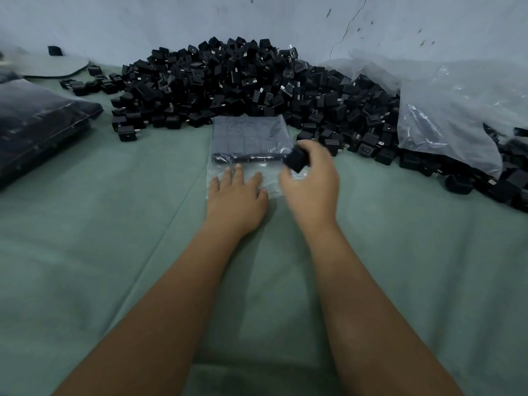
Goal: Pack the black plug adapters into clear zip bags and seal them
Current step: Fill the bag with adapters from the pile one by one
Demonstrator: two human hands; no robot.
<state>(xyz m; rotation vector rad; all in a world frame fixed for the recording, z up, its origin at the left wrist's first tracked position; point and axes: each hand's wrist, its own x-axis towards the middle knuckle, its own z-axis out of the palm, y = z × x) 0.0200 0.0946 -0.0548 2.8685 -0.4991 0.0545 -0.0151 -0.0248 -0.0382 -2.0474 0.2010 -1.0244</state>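
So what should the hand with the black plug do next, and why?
Probably slide the adapter into the clear zip bag. The right hand pinches it at the bag's open end, the left hand presses that end flat, and packed rows leave space there.

A green cloth [85,224] covers the surface below a cracked pale wall [171,18], with a flat grey board [57,65] far left.

On my green cloth surface [114,224] lie a heap of black plastic plug adapters [243,81], 1 part-filled clear plastic zip bag [251,138], packed bags [37,121] and a big crumpled clear plastic sack [451,110].
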